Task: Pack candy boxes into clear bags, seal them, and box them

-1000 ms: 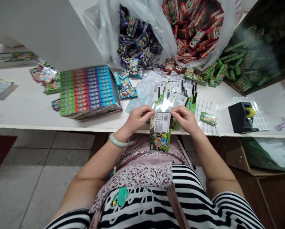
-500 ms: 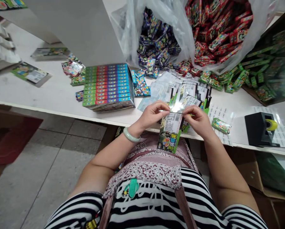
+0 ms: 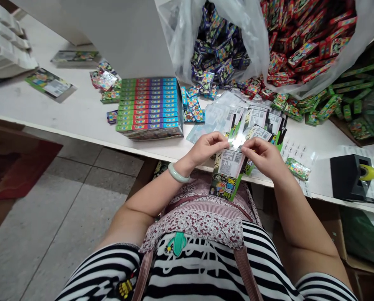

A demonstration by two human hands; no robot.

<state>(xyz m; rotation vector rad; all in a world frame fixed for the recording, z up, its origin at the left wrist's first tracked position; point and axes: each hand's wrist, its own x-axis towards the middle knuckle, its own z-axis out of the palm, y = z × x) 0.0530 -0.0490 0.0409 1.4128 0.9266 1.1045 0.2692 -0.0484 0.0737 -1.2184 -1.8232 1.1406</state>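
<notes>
My left hand point(image 3: 209, 149) and my right hand point(image 3: 262, 154) pinch the upper edge of one clear plastic packet with a printed card point(image 3: 227, 175) in it. The packet hangs down past the table's front edge, over the apron. Its card is black and green, with a white barcode panel in the upper part. Just behind my fingers lie several similar printed packets point(image 3: 257, 119), overlapping, with clear plastic sleeves point(image 3: 210, 119) to their left. A small green candy packet point(image 3: 298, 168) lies right of my right hand on a sheet of printed labels point(image 3: 295, 148).
Left of my hands stands a block of stacked colourful small boxes point(image 3: 149, 104). Behind are plastic bags holding purple packets point(image 3: 220, 50) and red packets point(image 3: 302, 54). Green packets point(image 3: 352, 94) fill a box at right. A black tape dispenser point(image 3: 349, 177) stands near the front edge.
The view has shifted slightly, so the table's things sit farther right in the picture. Both hands keep their pinch on the packet's upper edge, with little other movement.
</notes>
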